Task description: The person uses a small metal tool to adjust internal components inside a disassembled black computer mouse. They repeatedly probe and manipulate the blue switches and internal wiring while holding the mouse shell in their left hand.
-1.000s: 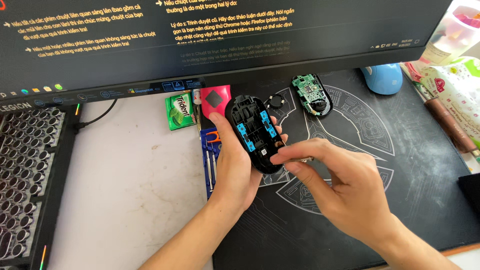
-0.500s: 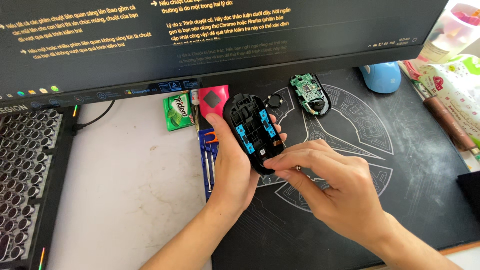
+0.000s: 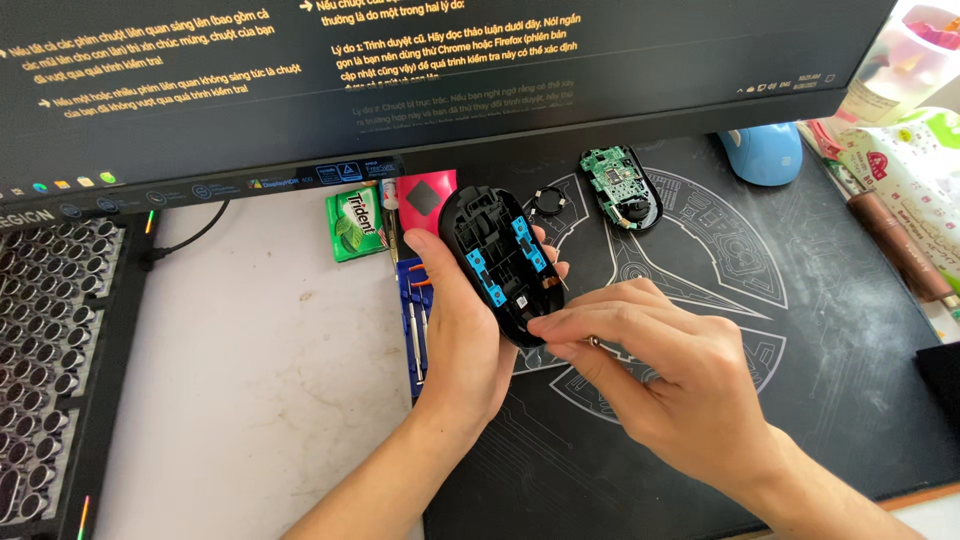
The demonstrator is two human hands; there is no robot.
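Observation:
My left hand (image 3: pixel 462 330) holds a black mouse shell (image 3: pixel 497 262) upright, its inside facing me, with blue clips showing on the plastic. My right hand (image 3: pixel 660 370) pinches at the shell's lower edge with thumb and fingertips; a small metal part seems to sit between the fingers, too small to name. The mouse's green circuit board in its black base (image 3: pixel 622 186) lies on the dark desk mat (image 3: pixel 800 330) behind my hands. A small black ring-shaped part (image 3: pixel 547 202) lies beside it.
A wide monitor (image 3: pixel 300 80) hangs over the back of the desk. A green gum pack (image 3: pixel 356 222) and a pink card (image 3: pixel 425 200) lie under it. A blue screwdriver set (image 3: pixel 412 310) sits left of my left hand. A keyboard (image 3: pixel 50 350) is far left, a blue mouse (image 3: pixel 765 155) far right.
My right hand has come in from the right and closed its fingertips on the lower edge of the shell. The left hand has kept the shell nearly still.

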